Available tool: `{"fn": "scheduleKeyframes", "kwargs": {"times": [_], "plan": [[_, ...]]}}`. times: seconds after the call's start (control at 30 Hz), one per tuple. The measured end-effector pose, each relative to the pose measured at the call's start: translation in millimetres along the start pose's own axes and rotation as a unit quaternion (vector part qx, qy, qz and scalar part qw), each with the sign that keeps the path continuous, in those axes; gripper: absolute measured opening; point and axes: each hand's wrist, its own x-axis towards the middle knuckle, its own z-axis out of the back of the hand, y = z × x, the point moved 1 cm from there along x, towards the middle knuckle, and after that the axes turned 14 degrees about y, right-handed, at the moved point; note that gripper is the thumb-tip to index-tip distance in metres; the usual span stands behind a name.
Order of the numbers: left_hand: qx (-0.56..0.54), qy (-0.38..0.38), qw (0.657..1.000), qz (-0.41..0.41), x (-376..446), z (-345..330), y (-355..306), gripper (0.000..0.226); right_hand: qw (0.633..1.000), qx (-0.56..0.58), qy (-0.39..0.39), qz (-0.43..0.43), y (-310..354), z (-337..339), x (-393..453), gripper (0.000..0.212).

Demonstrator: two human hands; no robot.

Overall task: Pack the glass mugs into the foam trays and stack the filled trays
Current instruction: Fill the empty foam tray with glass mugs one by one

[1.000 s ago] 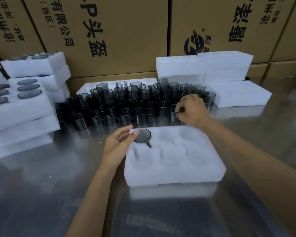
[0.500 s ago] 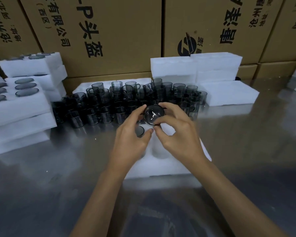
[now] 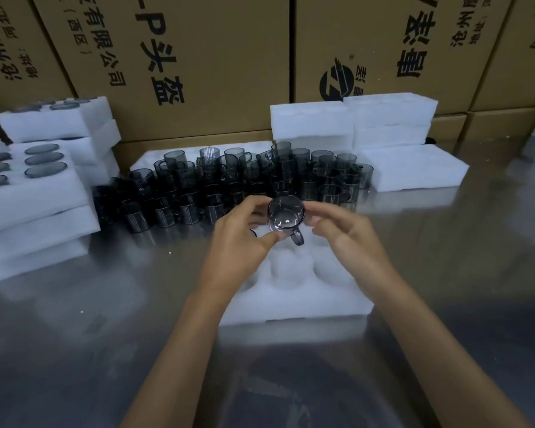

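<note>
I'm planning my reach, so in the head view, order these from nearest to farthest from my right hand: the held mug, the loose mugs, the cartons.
1. Held mug, at the fingertips of the right hand.
2. Loose mugs, just behind.
3. Cartons, at the back.

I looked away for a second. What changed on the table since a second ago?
The right hand took a mug from the cluster and brought it over the foam tray; the left hand left the tray's corner and now grips the mug too. The right hand's fingers look to be loosening. The stacked filled trays stayed put.
</note>
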Motion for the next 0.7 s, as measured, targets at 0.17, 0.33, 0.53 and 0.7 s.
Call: {"fn": "scheduleKeyframes", "kwargs": {"times": [0.17,0.33,0.53,0.7], "plan": [[0.001,0.025,0.999,0.038,-0.9,-3.0,9.0,0.046,0.997,-0.053,0.055,-0.029,-6.9,-4.4,1.1,0.042],[0.031,0.025,0.998,0.048,-7.0,-2.2,11.3,0.041,0.996,-0.081,0.041,-0.023,-7.5,-5.4,0.4,0.036],[0.089,0.045,0.993,0.068,-7.9,-1.9,13.0,0.051,0.992,-0.106,0.057,-0.046,-11.7,-3.2,-1.2,0.036],[0.071,0.034,0.996,0.052,-7.9,-2.4,16.1,0.033,0.985,-0.147,0.074,-0.061,-17.0,-1.8,-0.3,0.05]]}}
